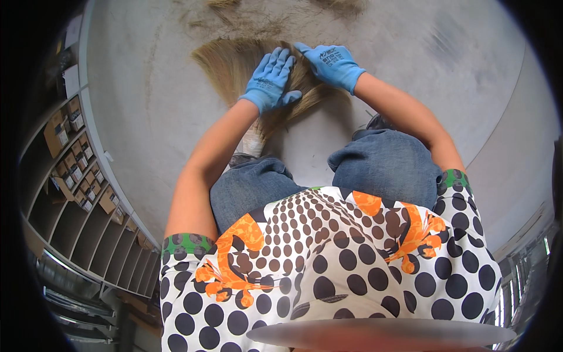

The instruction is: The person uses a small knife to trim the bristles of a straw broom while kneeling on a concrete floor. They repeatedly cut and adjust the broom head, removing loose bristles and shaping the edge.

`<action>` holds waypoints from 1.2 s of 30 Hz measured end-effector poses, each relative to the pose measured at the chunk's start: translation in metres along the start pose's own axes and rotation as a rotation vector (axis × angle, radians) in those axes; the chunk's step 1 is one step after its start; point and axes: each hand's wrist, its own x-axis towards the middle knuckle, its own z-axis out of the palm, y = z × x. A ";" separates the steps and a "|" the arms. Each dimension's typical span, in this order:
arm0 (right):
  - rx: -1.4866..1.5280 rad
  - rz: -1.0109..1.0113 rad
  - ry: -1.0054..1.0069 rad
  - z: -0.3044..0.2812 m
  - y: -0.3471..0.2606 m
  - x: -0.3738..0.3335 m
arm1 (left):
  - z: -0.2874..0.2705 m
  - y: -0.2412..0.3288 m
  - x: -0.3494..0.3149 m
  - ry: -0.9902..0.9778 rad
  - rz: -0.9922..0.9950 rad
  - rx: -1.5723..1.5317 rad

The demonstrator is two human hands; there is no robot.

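A fan-shaped bundle of long tan-brown fibres [234, 61], like the head of a grass broom, lies spread on the floor in front of me. Its narrow end has a white wrapping [253, 141] and points back toward my left foot. My left hand [271, 81], in a blue work glove, rests flat on the fibres, fingers stretched out and thumb apart. At the bundle's right side is my right hand [333, 64], gloved alike, knuckles up. One finger points left along the fibres' far edge; the others curl under and appear closed on some strands, partly hidden.
Loose fibre scraps [258, 26] litter the grey floor [146, 117] beyond the bundle, with more tufts [346, 4] at the top edge. Shelves [88, 223] with small cardboard boxes [73, 167] stand along the left. My bent knees [387, 161] flank the bundle's near end.
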 end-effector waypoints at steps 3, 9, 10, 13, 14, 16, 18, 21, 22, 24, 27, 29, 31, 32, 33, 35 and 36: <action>0.009 0.030 -0.012 0.006 0.003 0.001 | -0.005 0.007 0.001 -0.063 -0.015 -0.005; 0.012 0.005 -0.030 0.010 0.005 0.002 | -0.011 0.011 -0.001 -0.064 -0.016 -0.004; 0.007 0.004 -0.038 0.012 0.007 0.000 | -0.011 0.012 0.000 -0.062 -0.013 -0.015; -0.027 0.053 -0.096 0.007 0.004 -0.004 | -0.011 0.008 0.000 -0.046 -0.017 -0.025; -0.052 0.050 -0.115 0.007 0.005 -0.006 | -0.008 0.007 0.000 -0.034 -0.017 -0.023; -0.048 0.050 -0.122 0.008 0.008 -0.011 | -0.004 0.003 0.000 -0.021 -0.018 -0.019; -0.046 0.048 -0.112 0.016 0.017 -0.019 | 0.005 0.008 0.002 -0.016 -0.020 -0.014; -0.045 0.042 -0.084 0.021 0.022 -0.026 | 0.010 0.011 0.003 -0.018 -0.022 -0.006; -0.048 0.040 -0.075 0.022 0.023 -0.028 | 0.010 0.010 0.003 -0.014 -0.022 -0.006; -0.058 0.043 -0.061 0.024 0.028 -0.035 | 0.009 0.011 0.003 -0.007 -0.021 -0.008; -0.078 0.067 -0.064 0.028 0.036 -0.046 | 0.009 0.009 0.005 0.011 -0.013 -0.033; -0.087 0.100 -0.110 0.023 0.034 -0.054 | 0.009 0.008 0.002 -0.001 -0.025 -0.027; -0.057 0.081 -0.081 0.015 0.026 -0.051 | 0.008 0.007 -0.001 -0.009 -0.039 -0.020; -0.041 0.078 -0.065 0.013 0.023 -0.050 | 0.007 0.007 0.001 -0.010 -0.037 -0.015; -0.029 0.059 -0.019 0.015 0.021 -0.045 | 0.006 0.007 0.002 -0.011 -0.037 -0.010; -0.003 0.026 0.070 0.023 0.020 -0.029 | 0.000 0.012 0.008 -0.063 -0.042 0.000; 0.005 0.020 0.063 0.022 0.017 -0.021 | -0.002 0.012 0.008 -0.091 -0.048 0.009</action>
